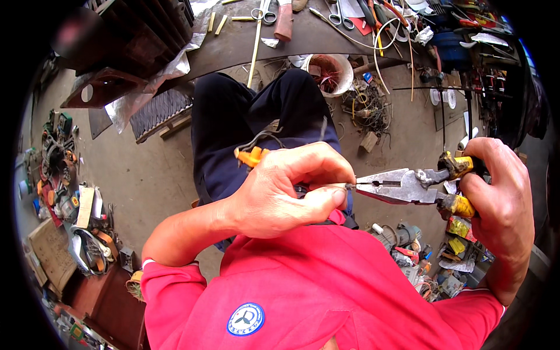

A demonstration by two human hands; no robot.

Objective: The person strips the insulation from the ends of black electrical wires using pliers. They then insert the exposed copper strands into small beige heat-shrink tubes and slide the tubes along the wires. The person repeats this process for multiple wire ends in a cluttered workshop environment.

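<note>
My right hand (496, 195) is wrapped around the yellow grips of a pair of combination pliers (389, 185). The pliers' jaws point left, and their tip meets the fingertips of my left hand (286, 186). Thumb and forefinger of that hand are pinched together on a small thin piece, mostly hidden, whose end shows at the jaw tip. Just beyond my left knuckles is an orange part (252, 156) with grey wires (262, 137) above my lap. Whether my left hand also holds the orange part, I cannot tell.
Ahead stands a dark workbench (233, 49) with scissors (263, 13) and several tools. A white bucket (344, 73) with reddish wire sits below it, beside a wire tangle (370, 111). A rusty finned metal housing (134, 41) rises at the far left. Clutter covers both sides of the floor.
</note>
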